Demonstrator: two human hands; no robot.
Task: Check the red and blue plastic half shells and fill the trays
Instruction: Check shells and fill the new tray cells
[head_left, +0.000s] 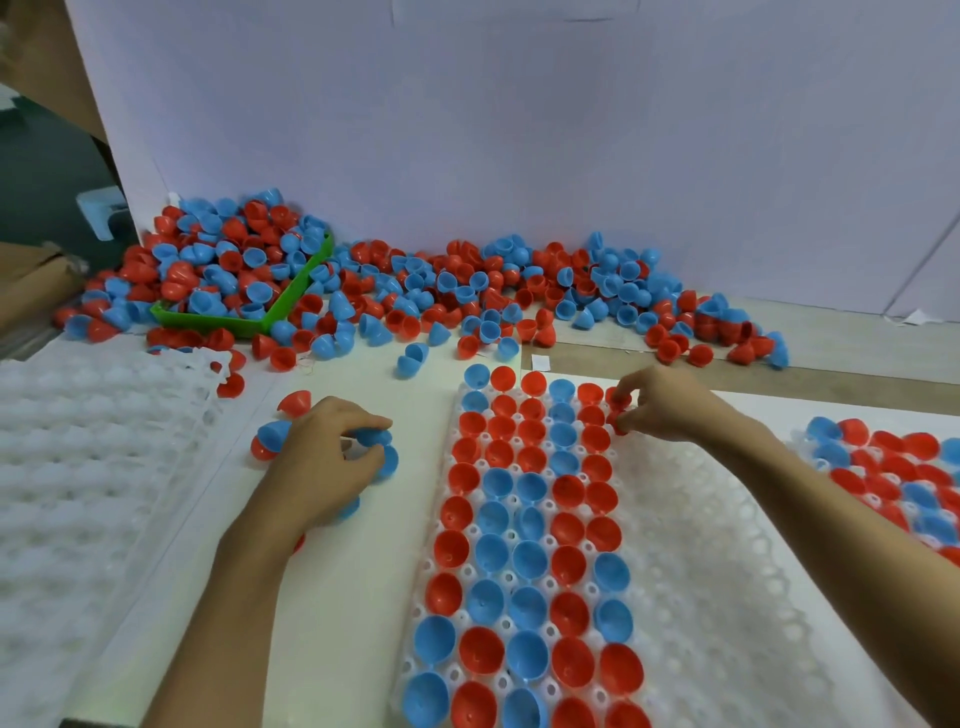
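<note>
Red and blue half shells (405, 291), white tray (727, 545), green bin (296, 288), lavender backboard (519, 130)

no readable text, labels, brands, numbers or signs anywhere

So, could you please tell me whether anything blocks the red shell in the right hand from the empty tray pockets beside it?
Nothing visible does. The right hand pinches a red shell at the tray's far end, directly beside the filled columns; the neighbouring white pockets lie open and uncovered.
</note>
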